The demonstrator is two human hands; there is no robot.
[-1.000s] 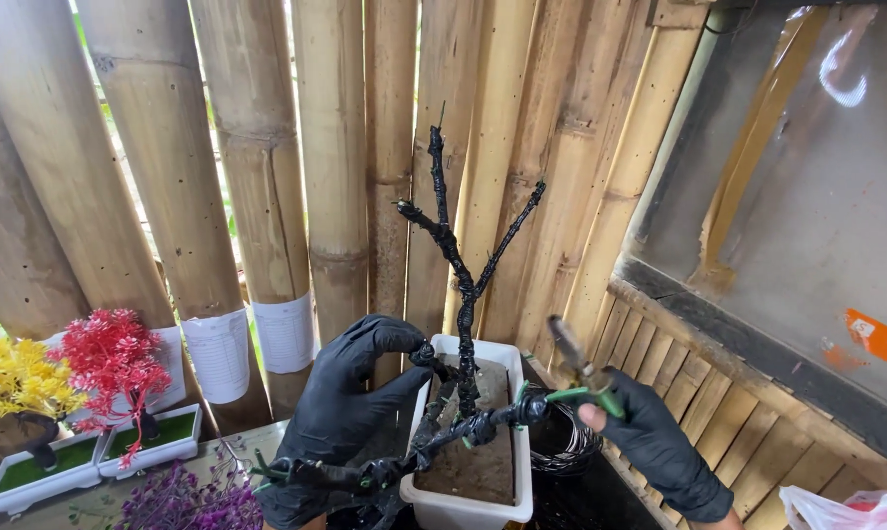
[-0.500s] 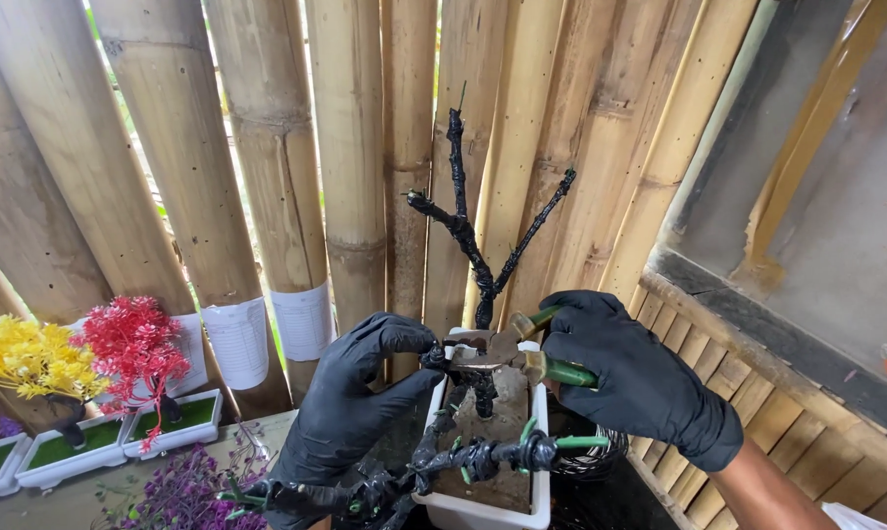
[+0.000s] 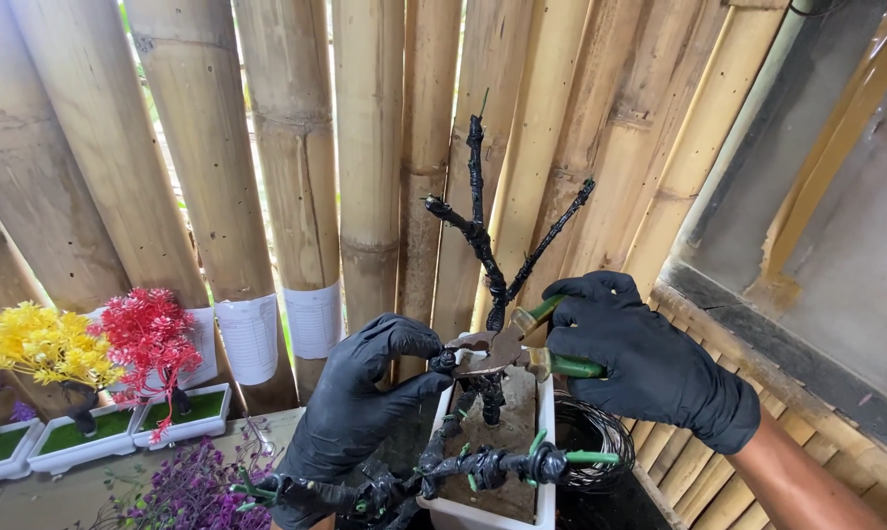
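Both my hands wear black gloves. My right hand [image 3: 640,358] grips green-handled pliers [image 3: 522,344], whose jaws sit at the base of a black wrapped artificial tree trunk [image 3: 485,245] with bare branches. My left hand [image 3: 365,393] pinches a stub of the trunk right by the plier jaws. The tree stands in a white rectangular pot [image 3: 545,432] filled with brown material. A lower black branch with green wire ends [image 3: 502,463] lies across the pot's front.
A bamboo pole wall [image 3: 267,157] stands behind. At the left are small artificial trees in white trays: yellow [image 3: 46,344], red [image 3: 149,334], and purple [image 3: 183,486] lower down. A coil of black wire [image 3: 600,442] lies right of the pot.
My right hand rose from beside the pot and brought the pliers up to the trunk base. My left hand shifted up to pinch the trunk by the jaws. The view moved closer.
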